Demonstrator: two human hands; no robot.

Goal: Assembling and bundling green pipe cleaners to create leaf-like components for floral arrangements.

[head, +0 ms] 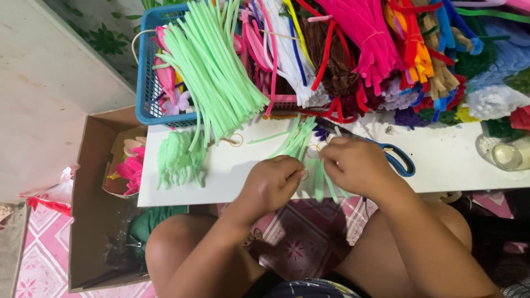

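Green pipe-cleaner pieces sit between both hands at the near edge of the white table. Left hand: fingers curled tight, pinching the green pieces at the thumb side. Right hand: also curled closed, fingertips on the same pieces, just beside the left. What else is in either palm: cannot tell, fingers hide it.

A short fan of green stems lies on the table just past the hands. A fuzzy green bundle hangs at the table's left edge. Blue-handled scissors lie right behind the right hand, touching or nearly so. Small gold rings lie on the table left of the fan.

Open room: bare table strip to the right of the scissors, and between the fuzzy bundle and the left hand. Far side is packed.

Blue plastic basket at far left holds long green stems. A mixed-colour heap of stems fills the far edge. Clear glass jar at the right edge. Brown cardboard box on the floor left of the table, pink flowers inside.
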